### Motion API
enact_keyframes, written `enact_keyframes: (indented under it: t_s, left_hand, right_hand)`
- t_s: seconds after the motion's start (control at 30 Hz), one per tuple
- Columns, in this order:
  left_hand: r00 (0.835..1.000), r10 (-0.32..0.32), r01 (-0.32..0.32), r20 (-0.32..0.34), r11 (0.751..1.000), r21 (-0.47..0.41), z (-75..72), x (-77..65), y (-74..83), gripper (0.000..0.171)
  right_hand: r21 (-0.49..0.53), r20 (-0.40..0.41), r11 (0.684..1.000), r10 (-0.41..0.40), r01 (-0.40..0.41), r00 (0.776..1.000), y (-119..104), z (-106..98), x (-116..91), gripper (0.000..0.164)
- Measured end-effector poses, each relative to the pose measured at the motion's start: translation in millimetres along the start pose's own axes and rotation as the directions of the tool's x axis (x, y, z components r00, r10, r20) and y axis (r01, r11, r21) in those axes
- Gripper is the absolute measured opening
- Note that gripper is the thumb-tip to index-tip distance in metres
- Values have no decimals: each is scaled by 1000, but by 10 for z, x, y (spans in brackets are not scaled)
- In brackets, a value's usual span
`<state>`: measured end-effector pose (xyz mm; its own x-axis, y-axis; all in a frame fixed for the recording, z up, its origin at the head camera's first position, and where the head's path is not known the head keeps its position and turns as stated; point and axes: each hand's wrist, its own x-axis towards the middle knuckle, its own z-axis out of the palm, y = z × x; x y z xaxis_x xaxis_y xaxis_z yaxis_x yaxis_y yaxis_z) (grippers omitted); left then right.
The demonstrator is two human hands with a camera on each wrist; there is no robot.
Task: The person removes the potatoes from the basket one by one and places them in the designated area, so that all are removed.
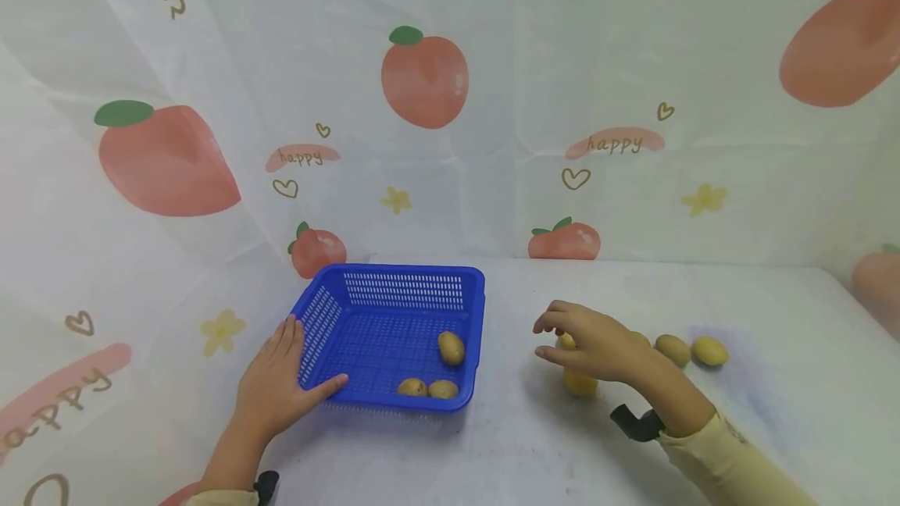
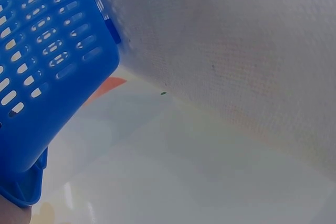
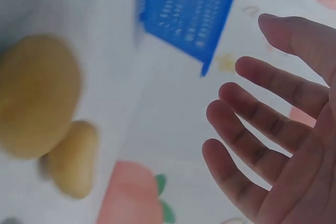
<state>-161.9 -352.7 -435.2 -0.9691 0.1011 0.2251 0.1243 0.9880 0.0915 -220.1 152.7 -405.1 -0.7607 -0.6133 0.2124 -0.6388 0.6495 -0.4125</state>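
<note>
Loosely spread and released, the right grip point(image 1: 594, 343) hangs near smooth, oval, yellow-brown potatoes point(image 1: 580, 383). The left grip point(image 1: 273, 387) rests straight-fingered on the blue basket point(image 1: 380, 342).

Draped tabletop booth, room type unclear: creased white sheet point(image 1: 485, 209) printed with red-orange fruits point(image 1: 425, 83) hangs beyond right hand point(image 1: 594, 343) and beside left hand point(image 1: 273, 383); flat white tabletop point(image 1: 513, 451) below both.

The basket point(image 1: 394, 330) is solid blue, its sides patterned with slots. The potatoes point(image 1: 451, 348) are brownish yellow. The sleeve point(image 1: 727, 459) is pale yellow. The white cloth point(image 1: 499, 201) bears red fruit point(image 1: 425, 83) with green leaves point(image 1: 406, 36), yellow flowers point(image 1: 397, 200) and brown heart outlines. The surface point(image 1: 520, 459) is whitish, tinged purple.
</note>
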Motion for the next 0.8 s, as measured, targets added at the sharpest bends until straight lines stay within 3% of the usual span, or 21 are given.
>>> enact_keyframes:
  t_s: [0.37, 0.8]
  left_hand:
    - [1000, 7, -7, -17, 1000, -1, 32, 1, -21, 128]
    - [1000, 5, -4, -21, 1000, 5, 44, 1, -30, 128]
  right_hand:
    - [-7, -24, 993, -115, 115, 993, -374, -57, 452, 23]
    - [85, 18, 975, -206, 203, 978, -697, -125, 910, 29]
